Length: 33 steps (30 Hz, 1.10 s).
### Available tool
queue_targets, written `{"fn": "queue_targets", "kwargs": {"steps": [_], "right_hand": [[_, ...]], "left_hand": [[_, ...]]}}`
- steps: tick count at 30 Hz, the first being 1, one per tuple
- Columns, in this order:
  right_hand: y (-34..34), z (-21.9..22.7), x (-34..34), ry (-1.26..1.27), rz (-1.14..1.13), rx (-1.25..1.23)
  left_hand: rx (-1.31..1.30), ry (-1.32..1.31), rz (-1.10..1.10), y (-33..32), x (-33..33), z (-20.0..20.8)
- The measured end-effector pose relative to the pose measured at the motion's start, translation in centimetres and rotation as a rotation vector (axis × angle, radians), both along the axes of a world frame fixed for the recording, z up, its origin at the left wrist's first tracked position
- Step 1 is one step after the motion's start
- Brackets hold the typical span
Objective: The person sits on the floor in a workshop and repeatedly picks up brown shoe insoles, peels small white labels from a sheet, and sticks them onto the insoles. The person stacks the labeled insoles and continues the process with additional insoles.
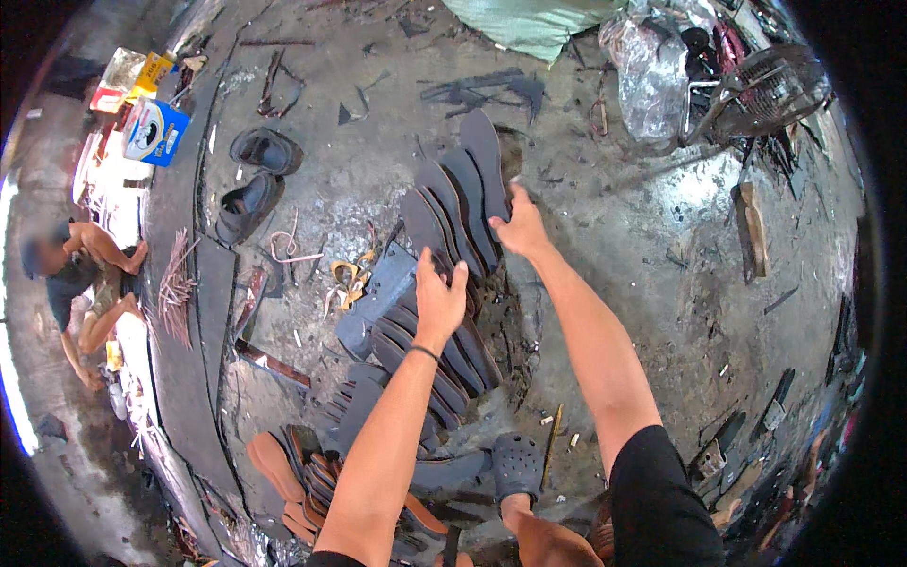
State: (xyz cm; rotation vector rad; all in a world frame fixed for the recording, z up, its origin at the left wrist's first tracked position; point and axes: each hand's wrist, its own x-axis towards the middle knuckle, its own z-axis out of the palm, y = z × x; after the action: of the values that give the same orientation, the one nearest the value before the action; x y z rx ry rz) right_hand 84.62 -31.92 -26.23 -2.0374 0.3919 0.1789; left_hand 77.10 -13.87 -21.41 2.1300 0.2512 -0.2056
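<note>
Here on the floor (628, 260), a fan of dark grey shoe soles (467, 197) lies ahead of the person. The two hands are apart: the left hand (441, 300) is at the soles' near ends, though I can't tell whether it grips; the right hand (522, 227), thumb and fingers spread, is beside the outermost sole. A holed clog (519, 465) covers one foot.

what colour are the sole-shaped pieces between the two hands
The sole-shaped pieces are dark grey, with thin brownish edges; seen best in the head view.
</note>
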Motion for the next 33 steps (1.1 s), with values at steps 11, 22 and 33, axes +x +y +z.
{"fn": "queue_targets", "kwargs": {"steps": [11, 22, 33], "right_hand": [[7.4, 4.3, -4.9, 0.166, 0.253, -0.320], [5.9, 21.7, -24.8, -0.339, 0.020, -0.594], [12.3, 32.9, -66.9, -0.567, -0.174, 0.064]], "left_hand": [[-0.551, 0.453, 0.200, 3.7, 3.0, 0.2], [-0.717, 0.030, -0.126, 0.0, -12.4, 13.5], [-1.093, 0.339, -0.489, 8.2, -44.9, 21.0]]}}
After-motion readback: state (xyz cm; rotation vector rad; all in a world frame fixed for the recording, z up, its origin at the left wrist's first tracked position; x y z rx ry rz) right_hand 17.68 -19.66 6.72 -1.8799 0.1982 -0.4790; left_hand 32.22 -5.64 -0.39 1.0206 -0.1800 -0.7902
